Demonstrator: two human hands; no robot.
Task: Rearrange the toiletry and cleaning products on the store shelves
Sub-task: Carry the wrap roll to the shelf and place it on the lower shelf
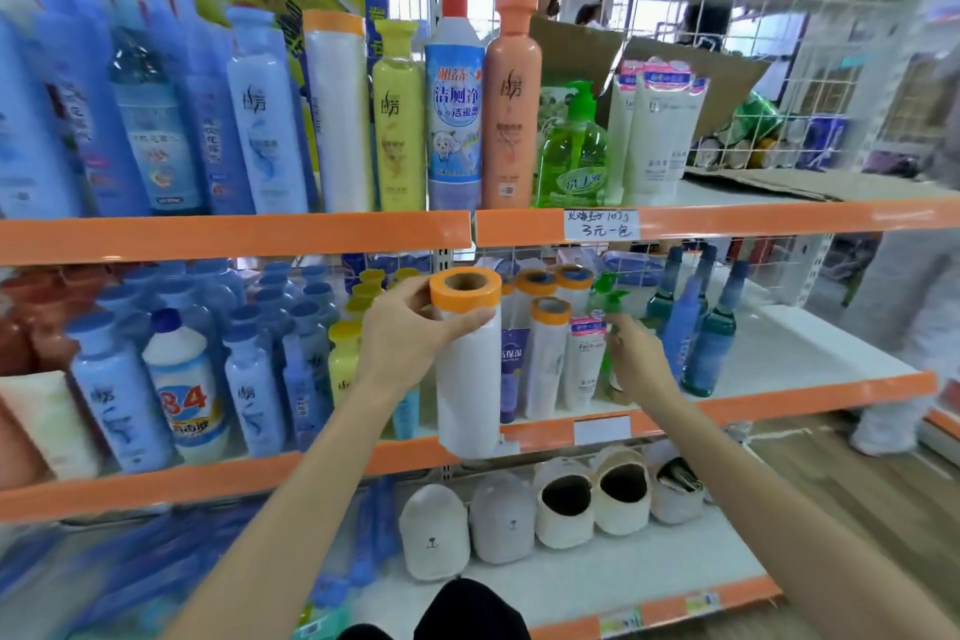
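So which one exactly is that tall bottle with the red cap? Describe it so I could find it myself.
Look at the top orange-edged shelf, near the white upright post in the middle. There, between a yellow bottle and a peach-orange bottle, stands the toilet cleaner bottle. It alone has a red cap, a white body and a blue label with a cartoon sheep.

The left hand [405, 333] grips a roll [467, 364] before the middle shelf [779, 405]. Behind the grip stand more rolls [550, 359]; just right, a tube [584, 364], then the right hand [636, 361]. Left stand bottles [254, 379]; below, slippers [566, 504].
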